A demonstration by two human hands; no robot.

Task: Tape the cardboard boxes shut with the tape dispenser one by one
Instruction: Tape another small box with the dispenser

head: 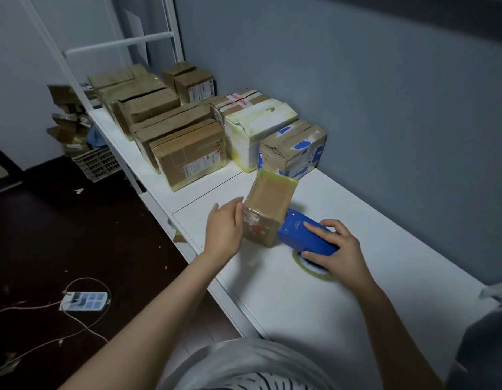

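**On the white surface, near end: small box braced, dispenser against its side**

Near the front edge of the surface (342,319) I see the small cardboard box (268,209) standing upright, apart from the others. Yellowish tape shows along its top edges.

Left hand (223,230) is flat against the box's left face. Its fingers (238,213) are mostly straight, touching the cardboard but not wrapped round it.

Right hand (338,250) grips the blue tape dispenser (300,235). Its fingers (317,229) are curled over the body, index laid along the top. The dispenser's nose touches the box's lower right face. The yellowish tape roll (311,268) shows under the right hand, low to the surface. I can't tell whether tape is stuck to the box there.

Further back, a row of cardboard boxes (188,153) runs along the surface beside the wall. One is a white-faced box (258,128), another a box with blue tape patches (295,147).

Left of the surface, on the dark floor (75,235), there's a plastic crate (98,164) with cardboard scraps above it, and a power strip (85,301) with cables.
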